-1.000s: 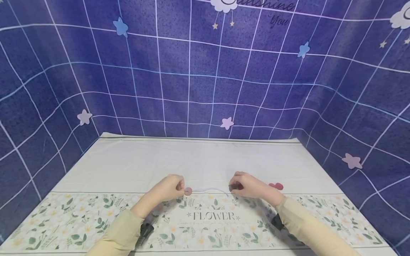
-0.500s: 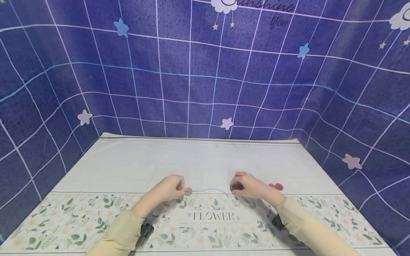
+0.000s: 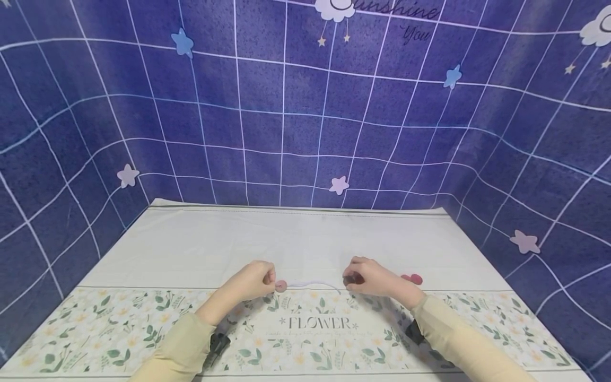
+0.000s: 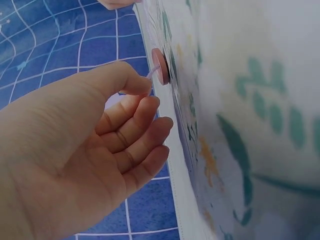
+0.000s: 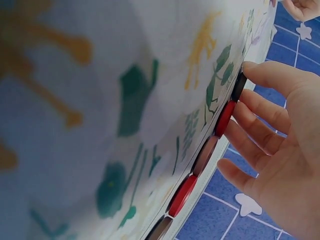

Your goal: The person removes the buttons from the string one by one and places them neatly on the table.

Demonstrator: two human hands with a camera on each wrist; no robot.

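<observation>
My left hand (image 3: 252, 278) pinches the end of a thin pale lilac string (image 4: 154, 71) between thumb and index finger. That string runs through the middle of a flat, round pink button (image 4: 160, 66), which lies on the cloth close to the fingertips. From the button the string (image 3: 310, 283) trails rightward in a loose curve. Across from it, my right hand (image 3: 372, 276) has thumb and index finger at opposite edges of a black button (image 5: 239, 86). Its other fingers spread beside a red button (image 5: 225, 118) and a brownish-pink button (image 5: 205, 156) lying in a row.
Beyond these, the row goes on with another red button (image 5: 182, 195) and a brown one (image 5: 160, 229). In the head view a red button (image 3: 416, 279) shows past the right wrist. The white tablecloth (image 3: 286, 239) has a floral band in front; a blue curtain (image 3: 305, 132) surrounds the table.
</observation>
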